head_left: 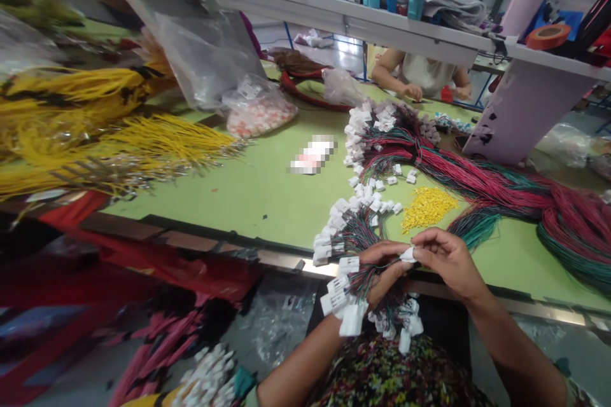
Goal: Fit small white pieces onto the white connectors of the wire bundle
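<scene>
Between my two hands, just over the table's front edge, is a small white plastic connector (407, 255) on thin wires. My left hand (382, 273) grips it from the left, and several wires with white connectors (353, 318) hang over that hand and wrist. From the right, my right hand (446, 257) pinches the same connector between thumb and fingers. A pile of small yellow pieces (429, 208) lies on the table right behind my hands. To the left of it spreads a fan of wires ending in white connectors (334, 229).
A thick bundle of red, green and black wires (501, 184) runs to the right. Yellow cables (181, 146) and a bag of orange-white parts (260, 111) lie left on the green table (229, 203). A shelf (305, 6) spans above; a co-worker (424, 76) sits behind.
</scene>
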The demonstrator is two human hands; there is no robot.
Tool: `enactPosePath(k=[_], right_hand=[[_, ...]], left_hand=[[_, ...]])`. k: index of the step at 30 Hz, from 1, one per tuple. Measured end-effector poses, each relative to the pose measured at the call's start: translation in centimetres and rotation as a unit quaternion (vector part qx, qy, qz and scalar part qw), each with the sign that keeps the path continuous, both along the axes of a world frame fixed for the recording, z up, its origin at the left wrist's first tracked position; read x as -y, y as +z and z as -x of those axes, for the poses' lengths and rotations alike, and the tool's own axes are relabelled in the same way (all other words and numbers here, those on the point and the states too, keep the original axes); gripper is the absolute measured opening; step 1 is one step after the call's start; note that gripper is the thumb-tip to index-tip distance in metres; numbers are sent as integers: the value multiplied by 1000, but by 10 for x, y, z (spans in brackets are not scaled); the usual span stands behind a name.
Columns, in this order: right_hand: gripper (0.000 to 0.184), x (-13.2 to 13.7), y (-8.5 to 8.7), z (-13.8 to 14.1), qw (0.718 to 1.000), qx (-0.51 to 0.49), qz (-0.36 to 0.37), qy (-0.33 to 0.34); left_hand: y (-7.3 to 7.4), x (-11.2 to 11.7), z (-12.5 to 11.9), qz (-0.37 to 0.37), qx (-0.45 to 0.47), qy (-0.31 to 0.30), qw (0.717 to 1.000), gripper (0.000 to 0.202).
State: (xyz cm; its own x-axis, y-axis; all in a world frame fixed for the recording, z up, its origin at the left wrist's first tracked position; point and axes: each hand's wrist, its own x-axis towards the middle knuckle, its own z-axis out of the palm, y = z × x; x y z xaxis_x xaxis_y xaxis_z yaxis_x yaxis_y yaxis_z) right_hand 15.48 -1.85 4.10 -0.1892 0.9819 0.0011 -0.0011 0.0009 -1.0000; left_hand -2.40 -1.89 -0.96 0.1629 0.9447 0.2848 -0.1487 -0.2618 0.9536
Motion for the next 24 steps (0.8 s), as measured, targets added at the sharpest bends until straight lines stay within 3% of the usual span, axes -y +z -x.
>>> enactPosePath(k=[5, 8, 10, 14, 16, 18, 20, 24], right_hand=[[17, 3, 7, 0, 988, 99, -116, -2], [8, 7, 14, -10, 965, 189, -184, -5], [8, 14, 20, -21, 949, 243, -197, 38], [18, 37, 20, -44, 887, 363, -199, 204], [22, 48, 14, -49, 860, 402, -195, 247], [21, 52, 8, -48, 850, 416, -193, 260], [14, 49, 7, -43, 862, 403, -199, 233], [17, 29, 20, -18, 915, 288, -277, 52]], left_hand=[[2, -4, -6, 58, 29, -14, 998, 27], [8, -8, -2, 78, 65, -66, 993, 33], [15, -10, 2, 118, 102, -88, 984, 37], [28, -16, 7, 175, 161, -44, 970, 35], [30, -17, 6, 173, 143, -33, 974, 32], [31, -17, 3, 154, 91, -50, 983, 32], [32, -14, 1, 122, 18, -82, 989, 35], [37, -11, -1, 75, -74, -99, 989, 27]])
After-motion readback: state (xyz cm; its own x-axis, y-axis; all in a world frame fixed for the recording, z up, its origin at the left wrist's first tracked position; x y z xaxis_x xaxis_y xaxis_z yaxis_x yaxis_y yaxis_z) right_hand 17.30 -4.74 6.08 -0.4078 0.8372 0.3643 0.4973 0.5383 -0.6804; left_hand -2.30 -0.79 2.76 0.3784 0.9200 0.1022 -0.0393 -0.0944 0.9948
